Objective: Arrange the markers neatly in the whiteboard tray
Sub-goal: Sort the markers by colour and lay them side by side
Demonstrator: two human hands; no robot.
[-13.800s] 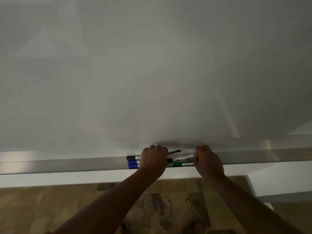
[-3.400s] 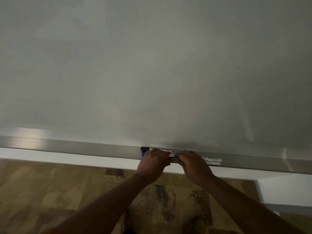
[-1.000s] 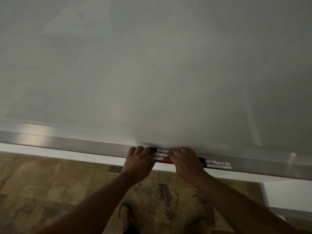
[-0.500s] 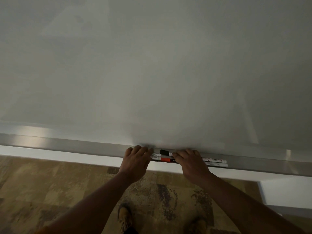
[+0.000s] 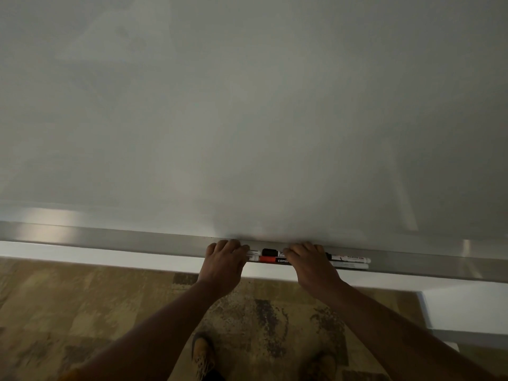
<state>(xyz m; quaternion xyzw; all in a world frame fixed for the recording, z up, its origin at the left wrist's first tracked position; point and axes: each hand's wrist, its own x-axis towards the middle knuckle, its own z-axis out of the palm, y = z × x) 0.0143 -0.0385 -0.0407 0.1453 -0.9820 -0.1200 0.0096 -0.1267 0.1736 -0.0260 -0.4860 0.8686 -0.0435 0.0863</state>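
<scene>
The tray [image 5: 110, 240] ran bare to the left of the left hand [image 5: 224, 261], and bare again to the right past the marker ends [image 5: 367, 261]; both stretches lay free. Between the two hands a short gap showed, filled by the markers [image 5: 270, 256] lying side by side. The right hand [image 5: 310, 264] covered the middle of the row. The whiteboard [image 5: 247, 119] closed off the back, so the tray could be approached only from the front and above.
</scene>
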